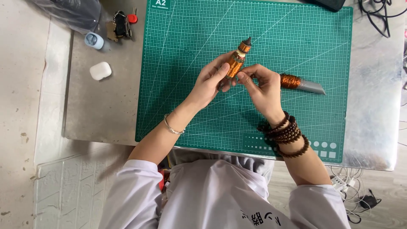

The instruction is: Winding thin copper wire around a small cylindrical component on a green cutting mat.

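Grey stone makes up the table [106, 106], and a green cutting mat [296, 51] with a white grid covers most of it; everything else is placed here in relation to that mat.

Above the mat's middle, both hands meet around a small copper-wrapped figure [238, 59] with a dark pointed cap. The left hand [210, 82] is closed on the figure's lower body, thumb and fingers pinching it so that it tilts up and away from the person. The right hand [263, 87] touches the figure's lower end with its fingertips drawn together (whether they pinch a thread there is too fine to tell). A thin silver bangle [173, 127] circles the left wrist, and dark wooden bead bracelets [288, 133] are stacked on the right wrist.

Lying flat on the mat, just beyond the right hand towards the mat's right edge, is a grey spool [302, 84] wound with copper-coloured wire.

Off the mat's left edge, on bare stone, sit a white earbud case [100, 71], a pale blue case [93, 40] and a bunch of keys [121, 25]. Black cables [379, 17] trail past the mat's upper right corner.
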